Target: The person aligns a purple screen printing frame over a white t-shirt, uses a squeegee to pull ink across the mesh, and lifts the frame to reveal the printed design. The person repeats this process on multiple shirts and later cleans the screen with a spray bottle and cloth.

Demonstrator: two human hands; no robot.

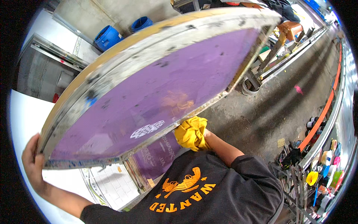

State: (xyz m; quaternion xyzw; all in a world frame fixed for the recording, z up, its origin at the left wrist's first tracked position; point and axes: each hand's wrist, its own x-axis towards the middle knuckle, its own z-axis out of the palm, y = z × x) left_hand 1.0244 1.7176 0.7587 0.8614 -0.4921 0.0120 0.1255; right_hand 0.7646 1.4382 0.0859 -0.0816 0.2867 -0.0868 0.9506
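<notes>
A large screen-printing frame with purple mesh and an ink-stained pale border is held up at a tilt before me. My left hand grips its lower left corner, fingers behind the edge and thumb in front. A small white pattern shows near the lower edge of the mesh. My right hand is closed on a bunched yellow cloth, which hides most of its fingers. The cloth is at the frame's lower edge; whether it presses on it I cannot tell.
Below the held frame stands another purple screen. Two blue barrels are at the back left. A workbench stands far right. Ink containers and tools crowd the right side, beside an orange strip. Concrete floor lies between.
</notes>
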